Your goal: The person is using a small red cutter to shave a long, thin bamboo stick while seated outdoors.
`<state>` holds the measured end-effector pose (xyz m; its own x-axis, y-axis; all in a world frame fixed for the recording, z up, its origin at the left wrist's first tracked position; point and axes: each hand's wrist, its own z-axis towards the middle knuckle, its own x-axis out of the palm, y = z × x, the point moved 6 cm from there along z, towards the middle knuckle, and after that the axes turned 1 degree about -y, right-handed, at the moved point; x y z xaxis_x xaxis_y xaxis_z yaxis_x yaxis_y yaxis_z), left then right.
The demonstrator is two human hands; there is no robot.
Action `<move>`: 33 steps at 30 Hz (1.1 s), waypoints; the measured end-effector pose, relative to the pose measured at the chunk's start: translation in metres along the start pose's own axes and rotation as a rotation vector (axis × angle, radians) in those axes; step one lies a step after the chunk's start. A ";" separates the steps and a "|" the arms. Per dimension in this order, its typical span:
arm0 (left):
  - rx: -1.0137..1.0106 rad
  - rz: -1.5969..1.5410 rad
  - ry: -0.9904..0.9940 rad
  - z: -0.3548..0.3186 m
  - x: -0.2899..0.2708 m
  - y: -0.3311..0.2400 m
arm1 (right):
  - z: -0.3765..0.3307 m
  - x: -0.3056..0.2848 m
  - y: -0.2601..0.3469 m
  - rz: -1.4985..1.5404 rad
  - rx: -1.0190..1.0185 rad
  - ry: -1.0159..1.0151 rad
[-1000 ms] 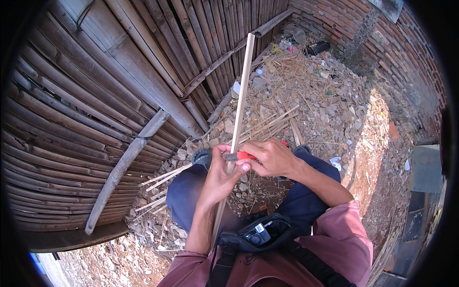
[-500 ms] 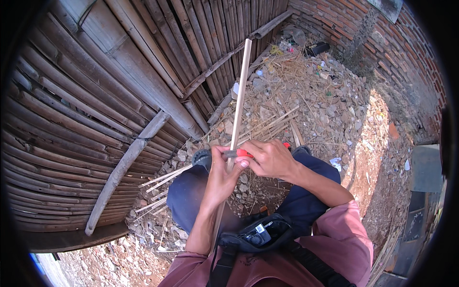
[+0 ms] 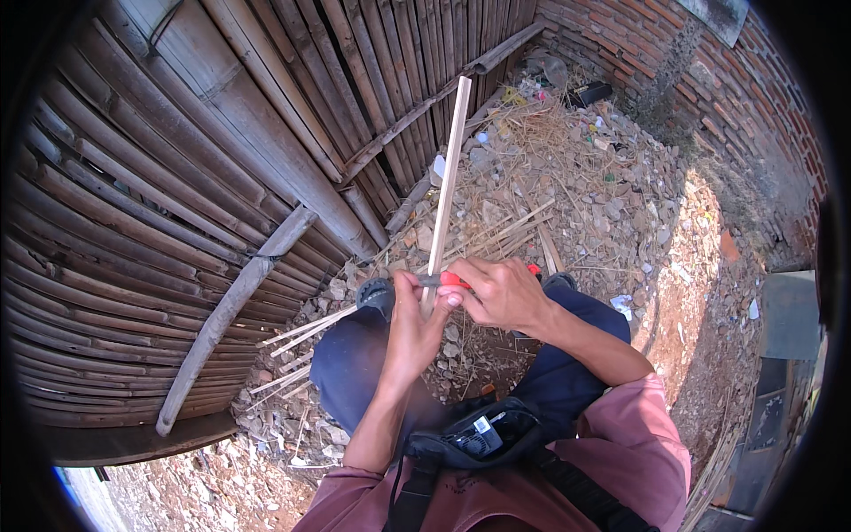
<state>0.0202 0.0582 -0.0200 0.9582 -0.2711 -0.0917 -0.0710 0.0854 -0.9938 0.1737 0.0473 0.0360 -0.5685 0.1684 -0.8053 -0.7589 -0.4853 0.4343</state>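
A long pale bamboo strip [image 3: 449, 173] stands up between my hands, tilted a little to the right at its top. My left hand [image 3: 411, 324] is closed around the strip, and its fingers reach the tip of a knife blade. Closed on the knife's red handle [image 3: 454, 279], my right hand [image 3: 505, 294] presses its thumb against the near side of the strip. The grey blade [image 3: 427, 280] lies across the strip between the two hands. The fingers partly hide the blade and handle.
Several thin bamboo strips [image 3: 510, 232] lie on the rubble ground ahead, and more [image 3: 306, 332] lie beside my left knee. A bamboo slat wall [image 3: 133, 230] rises close on the left. A brick wall [image 3: 651, 49] stands at the far right.
The strip's top has dropped slightly and shifted a little to the right. Both hands keep their hold at nearly the same place.
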 end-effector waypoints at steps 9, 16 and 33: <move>-0.010 0.261 -0.043 -0.004 0.003 -0.017 | 0.010 -0.011 -0.009 -0.030 0.065 -0.057; -0.095 0.225 0.008 -0.001 0.003 -0.025 | 0.012 -0.012 -0.016 -0.006 0.019 0.024; -0.025 0.274 -0.026 0.000 0.001 -0.015 | 0.008 -0.006 -0.001 -0.004 -0.035 0.010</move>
<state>0.0226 0.0564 -0.0051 0.9089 -0.2167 -0.3563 -0.3352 0.1285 -0.9333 0.1749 0.0540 0.0438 -0.5616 0.1617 -0.8114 -0.7495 -0.5148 0.4162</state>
